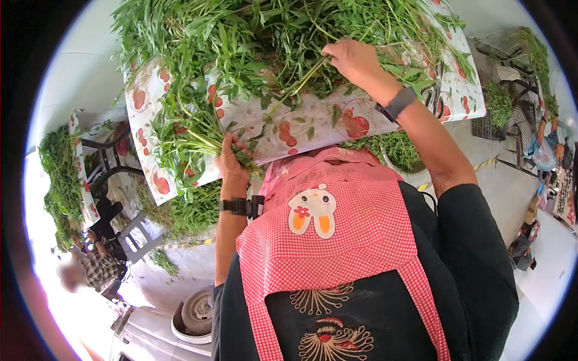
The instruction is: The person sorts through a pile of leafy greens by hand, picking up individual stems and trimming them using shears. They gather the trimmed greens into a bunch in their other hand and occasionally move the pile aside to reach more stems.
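Observation:
A large heap of leafy green stems [223,36] covers the far part of a table with a fruit-patterned cloth [355,124]. At the table's near edge, my left hand [232,157] is closed round a bunch of green stems [195,139], whose leaves spread out to the left. My right hand [352,60] reaches over the heap, its fingers pinched on the end of a long stem [301,83]. That stem slants down and left toward the bunch. Loose leaves lie on the cloth between my hands.
More greens [195,210] lie on the floor below the table at the left, and others [394,149] under its near edge. A person in a checked shirt [102,268] sits at the left. Crates [487,127] and other people are at the right.

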Motion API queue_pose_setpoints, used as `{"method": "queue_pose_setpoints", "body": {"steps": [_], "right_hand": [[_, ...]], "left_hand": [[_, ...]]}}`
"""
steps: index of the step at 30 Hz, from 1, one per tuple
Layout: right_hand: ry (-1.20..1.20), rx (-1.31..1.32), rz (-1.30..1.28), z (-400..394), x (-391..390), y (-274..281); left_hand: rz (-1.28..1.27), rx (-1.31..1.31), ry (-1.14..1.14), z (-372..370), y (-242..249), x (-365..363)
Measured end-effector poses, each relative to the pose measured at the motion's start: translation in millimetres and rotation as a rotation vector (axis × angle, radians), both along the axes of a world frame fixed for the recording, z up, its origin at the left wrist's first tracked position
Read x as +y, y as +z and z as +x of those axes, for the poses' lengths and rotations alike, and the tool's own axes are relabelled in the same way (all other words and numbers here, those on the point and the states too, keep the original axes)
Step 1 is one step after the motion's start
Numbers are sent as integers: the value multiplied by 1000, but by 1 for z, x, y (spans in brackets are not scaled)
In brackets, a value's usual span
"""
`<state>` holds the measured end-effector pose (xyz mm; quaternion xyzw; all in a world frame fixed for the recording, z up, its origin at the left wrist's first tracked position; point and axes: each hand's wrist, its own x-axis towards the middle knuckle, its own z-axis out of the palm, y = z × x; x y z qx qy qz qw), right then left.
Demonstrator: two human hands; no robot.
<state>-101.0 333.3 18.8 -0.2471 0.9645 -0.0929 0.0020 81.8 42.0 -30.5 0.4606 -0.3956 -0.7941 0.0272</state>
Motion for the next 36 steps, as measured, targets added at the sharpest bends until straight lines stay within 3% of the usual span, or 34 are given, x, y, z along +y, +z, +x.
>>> {"method": "queue_pose_setpoints", "body": {"steps": [2,5,7,8,10,13,15,16,18,24,26,28,30,33,34,36], "right_hand": [[41,18,-37,11,4,26],[155,263,-108,20,21,48],[273,372,-444,23,36,51],[266,381,-442,29,45,53],[-194,-484,-526,53,64,60],[-221,-521,-685,92,88,36],[-265,-708,-644,118,107,16],[-274,-702,-648,131,117,2],[-138,-451,-313,159,136,-27],[-231,-661,36,206,168,-58],[-216,-584,-4,209,178,-80],[-199,-509,-39,205,186,-84],[-227,-465,196,196,188,-85],[-180,-556,316,183,190,-70],[-174,-559,316,178,183,-57],[-124,-292,-161,167,162,-31]], "left_hand": [[8,23,-2,1,3,0],[-26,14,-23,-2,5,4],[-40,-6,-14,-2,7,4],[-40,1,-23,-2,7,4],[-42,4,-40,-2,8,5],[-70,-5,-59,-2,6,5],[-104,-39,-60,-2,9,6],[-105,-35,-71,-3,10,7],[-120,-68,-104,-3,13,11],[-156,-27,-107,-2,8,14],[-174,-51,-91,-3,7,14],[-150,-41,-107,-2,6,14],[-133,-31,-95,-3,5,15],[-169,-37,-90,-3,4,13],[-179,-40,-87,-2,4,14],[-198,-51,-83,-3,7,18]]}}
